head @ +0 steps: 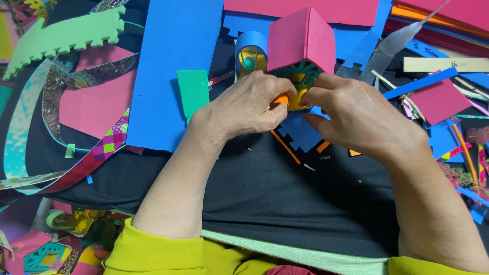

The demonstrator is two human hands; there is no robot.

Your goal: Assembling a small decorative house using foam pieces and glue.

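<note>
Black cloth (265, 193); hands (300, 109) pinching perhaps an orange strip (279, 100).

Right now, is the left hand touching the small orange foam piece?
Touching. The head view shows the left hand pinching the small orange foam piece at its fingers, with no gap, against the little house with a pink roof.

Lower half of small foam house (301, 48) hidden behind left hand (248, 106) and right hand (356, 116). Orange piece (279, 100) mostly covered by fingertips. Glue bottle (395, 43) nozzle cut off at top edge.
</note>
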